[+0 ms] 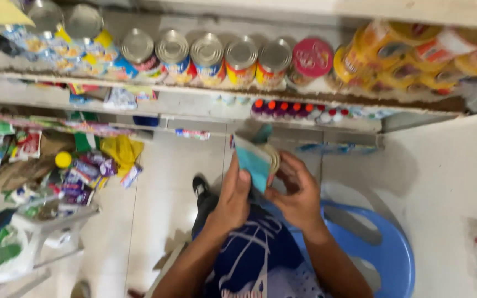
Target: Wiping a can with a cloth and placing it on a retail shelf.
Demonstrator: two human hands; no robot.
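Fingers of the left hand (233,193) and right hand (298,194) close on a folded wad of teal paper notes (256,160), held above the lap and blue plastic chair (385,248). Tin cans (208,58) line the shelf (194,91) beyond.

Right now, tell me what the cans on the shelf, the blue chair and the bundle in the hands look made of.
Cans: metal, going by shiny silver ribbed lids; the printed wraps look like paper. Blue chair: moulded plastic, smooth with a soft sheen. Bundle between left hand and right hand: probably paper, a thin flexible stack, but blurred.
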